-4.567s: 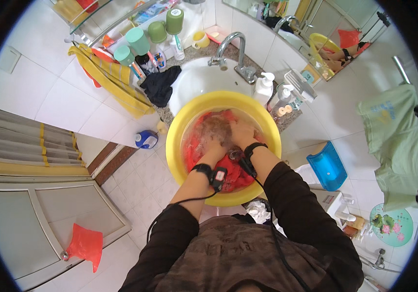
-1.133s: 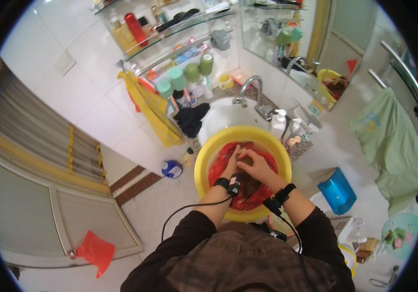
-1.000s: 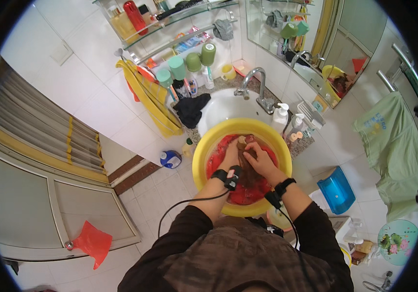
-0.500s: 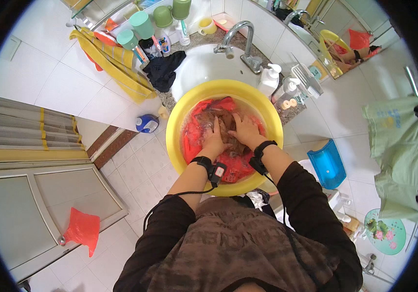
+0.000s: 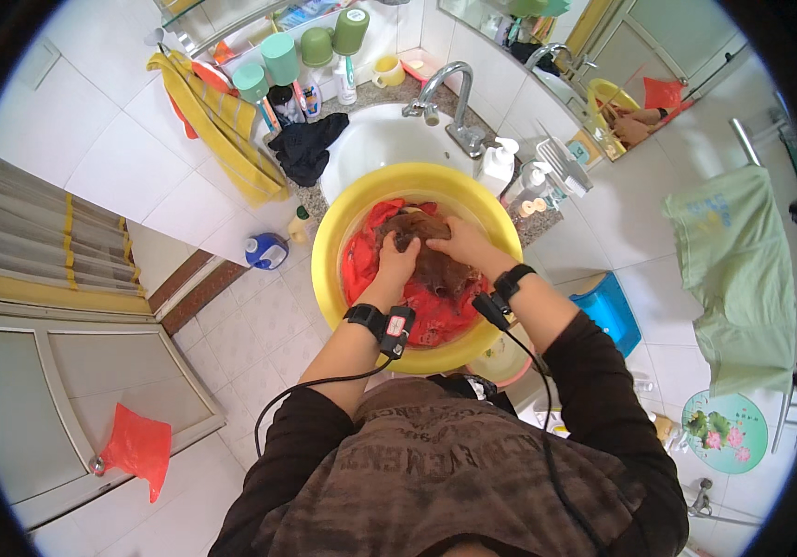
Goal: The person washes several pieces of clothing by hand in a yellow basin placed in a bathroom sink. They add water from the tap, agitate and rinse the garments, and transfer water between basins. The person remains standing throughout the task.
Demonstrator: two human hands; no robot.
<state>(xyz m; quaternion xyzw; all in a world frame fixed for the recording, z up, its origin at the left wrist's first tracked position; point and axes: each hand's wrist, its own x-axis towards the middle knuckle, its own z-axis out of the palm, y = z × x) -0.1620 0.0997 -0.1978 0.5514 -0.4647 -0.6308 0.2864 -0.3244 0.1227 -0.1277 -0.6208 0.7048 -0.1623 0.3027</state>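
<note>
A large yellow basin point(image 5: 325, 278) rests at the front of the white sink, with water and wet laundry inside. Red cloth point(image 5: 440, 320) spreads through the water, and a soaked brown cloth point(image 5: 440, 271) is bunched on top of it. My left hand point(image 5: 399, 261) pinches the brown cloth on its left side, thumb bent toward the fingers. From the other side, my right hand point(image 5: 460, 243) grips the same cloth at its upper right edge. Some fingertips are hidden in its folds. Both wrists wear black straps with small cabled devices.
Behind the basin are the sink point(image 5: 366, 139) and its faucet point(image 5: 454, 102). Black cloth point(image 5: 307, 148) lies on the left counter; pump bottles point(image 5: 498, 167) stand on the right. A blue detergent bottle point(image 5: 266, 251) sits to the left, a blue bin point(image 5: 608, 311) to the right.
My hands were spread flatter, pressing on the brown cloth; now their fingers have curled round it and bunched it up. The whole view has shifted slightly.
</note>
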